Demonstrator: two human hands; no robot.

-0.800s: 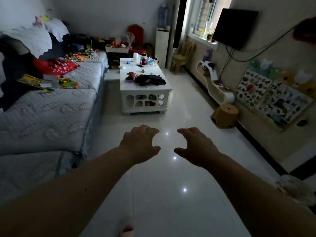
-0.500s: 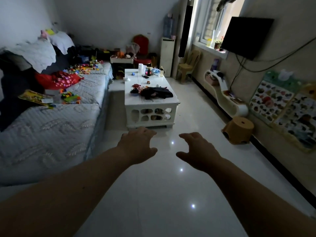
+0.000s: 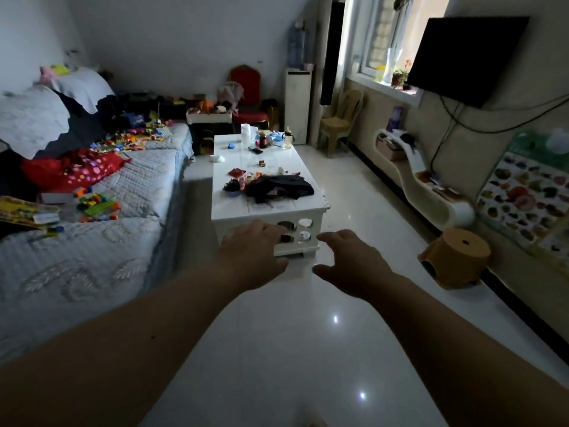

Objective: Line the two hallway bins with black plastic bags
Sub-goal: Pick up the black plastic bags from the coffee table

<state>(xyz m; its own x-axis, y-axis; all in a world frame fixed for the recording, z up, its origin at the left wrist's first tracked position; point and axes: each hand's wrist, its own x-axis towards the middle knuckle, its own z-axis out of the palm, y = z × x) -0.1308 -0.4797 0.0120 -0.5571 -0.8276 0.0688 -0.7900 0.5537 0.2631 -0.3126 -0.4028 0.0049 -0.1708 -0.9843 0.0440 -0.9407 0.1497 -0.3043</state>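
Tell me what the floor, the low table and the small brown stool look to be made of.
Floor: glossy white tile or polished stone, judging by the sharp light reflections.
Low table: white painted wood or board, it seems; plank lines on top, oval cut-outs in the end panel.
Stool: probably moulded plastic, matte brown, one smooth rounded piece with a hole in the top.

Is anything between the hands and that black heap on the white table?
Nothing visible. Both hands, left and right, are empty and open, held over bare floor just short of the table. The black heap lies on its near end, uncovered. Whether it is bags cannot be told; no bins show.
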